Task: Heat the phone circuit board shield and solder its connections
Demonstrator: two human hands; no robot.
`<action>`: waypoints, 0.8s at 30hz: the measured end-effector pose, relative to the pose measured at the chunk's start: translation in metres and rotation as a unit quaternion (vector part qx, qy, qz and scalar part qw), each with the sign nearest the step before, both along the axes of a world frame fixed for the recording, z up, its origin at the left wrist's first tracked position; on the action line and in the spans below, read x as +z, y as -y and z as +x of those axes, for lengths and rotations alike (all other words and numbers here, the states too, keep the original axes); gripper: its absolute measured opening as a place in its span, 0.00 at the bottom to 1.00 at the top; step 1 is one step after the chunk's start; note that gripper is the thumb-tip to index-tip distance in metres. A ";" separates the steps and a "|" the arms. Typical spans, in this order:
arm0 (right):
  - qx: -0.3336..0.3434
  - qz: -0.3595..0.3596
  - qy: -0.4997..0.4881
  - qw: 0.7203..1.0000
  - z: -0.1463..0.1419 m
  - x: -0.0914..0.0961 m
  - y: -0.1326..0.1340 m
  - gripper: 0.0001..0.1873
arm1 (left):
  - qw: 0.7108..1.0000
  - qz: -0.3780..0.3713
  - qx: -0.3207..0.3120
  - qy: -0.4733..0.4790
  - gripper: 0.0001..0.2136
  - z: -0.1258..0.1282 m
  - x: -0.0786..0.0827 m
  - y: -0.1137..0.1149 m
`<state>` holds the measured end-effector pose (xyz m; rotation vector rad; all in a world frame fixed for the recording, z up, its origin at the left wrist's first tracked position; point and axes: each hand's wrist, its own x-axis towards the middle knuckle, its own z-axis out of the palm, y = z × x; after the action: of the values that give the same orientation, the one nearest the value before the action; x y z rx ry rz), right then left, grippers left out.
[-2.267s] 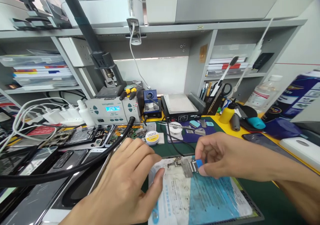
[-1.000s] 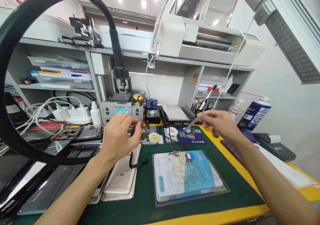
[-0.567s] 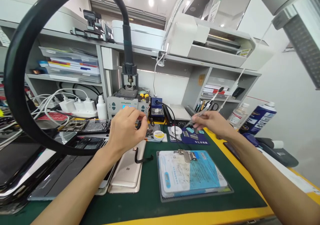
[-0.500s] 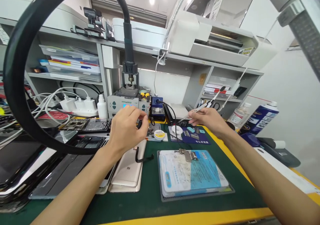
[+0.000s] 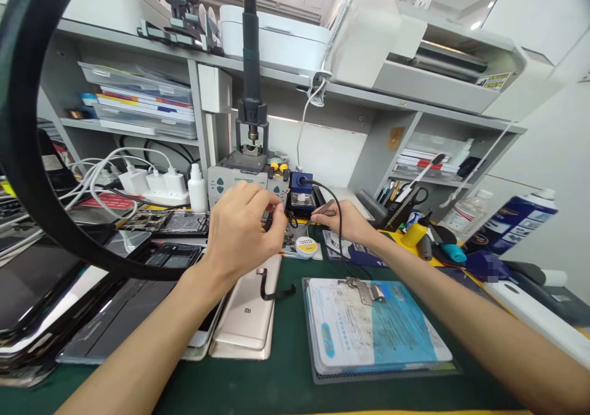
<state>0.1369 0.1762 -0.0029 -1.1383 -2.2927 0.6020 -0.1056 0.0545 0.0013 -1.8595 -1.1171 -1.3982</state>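
Hands close together above green mat (image 5: 276, 378): your left hand (image 5: 244, 233) pinches small black part (image 5: 268, 222); your right hand (image 5: 346, 223) grips slim metal tool (image 5: 319, 208).

Tweezers (image 5: 319, 209): thin, dull metal, a little right of the middle of the frame; pinched at the rear end by the fingers of the right hand (image 5: 348, 223); lying nearly level, the rear slightly higher, the points closed and aimed left and a little down; held in the air. Black piece (image 5: 268, 222): small and dark, just left of the tweezers' points but apart from them; gripped between thumb and forefinger of the left hand (image 5: 242, 233), which hides most of it; its shape cannot be made out.
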 end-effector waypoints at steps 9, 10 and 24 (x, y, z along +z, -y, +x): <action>-0.008 0.004 0.025 1.000 -0.009 0.001 -0.002 0.14 | 1.000 0.003 0.000 0.003 0.07 0.002 0.000 0.000; -0.011 0.002 0.026 1.000 -0.009 0.001 -0.003 0.13 | 1.000 0.002 0.000 0.003 0.07 0.002 0.000 0.001; -0.072 -0.062 -0.015 0.995 -0.005 0.008 0.006 0.12 | 0.999 -0.030 -0.006 0.009 0.07 0.002 0.002 0.003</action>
<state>0.1323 0.1698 0.0056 -1.3312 -2.1513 0.7071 -0.1036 0.0519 0.0029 -1.9021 -1.1694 -1.4051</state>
